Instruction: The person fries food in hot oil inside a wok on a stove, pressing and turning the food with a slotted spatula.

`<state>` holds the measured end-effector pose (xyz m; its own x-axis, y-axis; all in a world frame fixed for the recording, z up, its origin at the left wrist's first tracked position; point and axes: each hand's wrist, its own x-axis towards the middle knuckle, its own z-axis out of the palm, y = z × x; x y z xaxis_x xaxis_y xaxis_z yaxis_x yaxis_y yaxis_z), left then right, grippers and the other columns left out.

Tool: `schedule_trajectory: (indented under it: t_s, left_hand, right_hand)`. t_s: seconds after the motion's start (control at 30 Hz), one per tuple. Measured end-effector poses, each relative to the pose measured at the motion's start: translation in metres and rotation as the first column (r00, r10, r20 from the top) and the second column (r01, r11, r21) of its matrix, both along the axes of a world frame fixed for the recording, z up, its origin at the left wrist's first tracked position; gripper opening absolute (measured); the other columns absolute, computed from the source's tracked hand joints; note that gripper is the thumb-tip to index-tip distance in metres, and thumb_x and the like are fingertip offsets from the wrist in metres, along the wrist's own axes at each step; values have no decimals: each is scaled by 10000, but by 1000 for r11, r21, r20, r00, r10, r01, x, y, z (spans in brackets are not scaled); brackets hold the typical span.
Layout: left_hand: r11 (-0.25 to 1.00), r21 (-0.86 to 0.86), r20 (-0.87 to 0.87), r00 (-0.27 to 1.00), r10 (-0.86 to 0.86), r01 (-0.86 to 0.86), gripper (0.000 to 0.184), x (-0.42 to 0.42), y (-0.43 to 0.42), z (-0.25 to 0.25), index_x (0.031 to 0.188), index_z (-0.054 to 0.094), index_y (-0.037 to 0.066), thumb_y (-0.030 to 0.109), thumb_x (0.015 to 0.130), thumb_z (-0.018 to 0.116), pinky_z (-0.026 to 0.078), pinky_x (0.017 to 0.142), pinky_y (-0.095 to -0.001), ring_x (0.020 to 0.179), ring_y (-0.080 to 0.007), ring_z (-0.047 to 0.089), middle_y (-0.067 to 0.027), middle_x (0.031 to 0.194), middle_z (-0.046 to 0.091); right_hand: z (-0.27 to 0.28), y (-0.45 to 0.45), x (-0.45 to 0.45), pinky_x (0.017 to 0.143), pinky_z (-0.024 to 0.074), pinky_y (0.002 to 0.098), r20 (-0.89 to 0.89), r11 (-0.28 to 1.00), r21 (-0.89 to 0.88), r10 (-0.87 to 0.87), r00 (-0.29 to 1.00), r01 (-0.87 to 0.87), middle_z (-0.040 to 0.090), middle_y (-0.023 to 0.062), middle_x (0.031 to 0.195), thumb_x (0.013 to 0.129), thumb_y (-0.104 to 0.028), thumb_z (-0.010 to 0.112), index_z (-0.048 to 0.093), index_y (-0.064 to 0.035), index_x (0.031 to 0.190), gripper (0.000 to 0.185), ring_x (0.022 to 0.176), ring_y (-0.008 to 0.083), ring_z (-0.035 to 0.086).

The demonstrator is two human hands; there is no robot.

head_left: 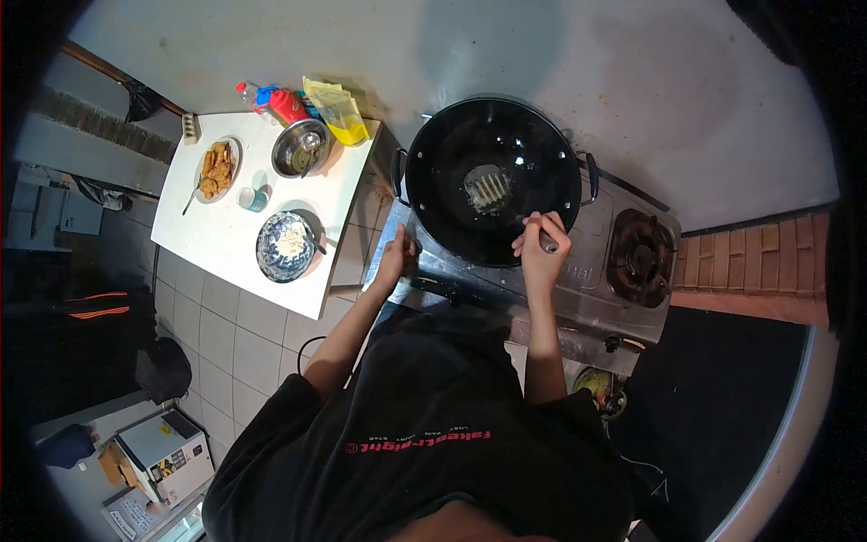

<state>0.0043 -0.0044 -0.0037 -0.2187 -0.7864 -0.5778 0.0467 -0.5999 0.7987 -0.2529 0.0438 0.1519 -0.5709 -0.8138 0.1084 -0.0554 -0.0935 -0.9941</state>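
Observation:
A large black wok (452, 208) sits on the left burner of the stove. My right hand (545, 246) is closed around the handle of what looks like a slotted turner (492, 187), over the wok's near right rim. The turner's striped head lies in a small shiny pool at the wok's bottom; its shaft hardly shows against the black. My left hand (396, 256) is curled beside the stove's left front edge, below the wok's left handle. Its fingers are partly hidden, and I cannot make out whether they hold anything.
On the white table (208, 262) to the left stand a plate of fried food (217, 170), a steel bowl (301, 149), a patterned bowl of white flour-like stuff (287, 246), a cup (253, 199), bottles and a yellow bag (337, 110). A bare burner (642, 257) lies at right.

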Motion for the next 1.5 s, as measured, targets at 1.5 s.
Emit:
schedule_trajectory:
  t_s: [1.5]
  left_hand:
    - [997, 30, 142, 987, 68, -73, 711, -7, 1, 6, 604, 554, 83, 647, 994, 366, 326, 470, -311, 450, -151, 446, -15, 529, 491]
  right_hand:
    - [3, 0, -7, 423, 442, 230, -20, 991, 71, 114, 993, -112, 547, 53, 814, 976, -44, 565, 584, 85, 786, 230, 521, 118, 597]
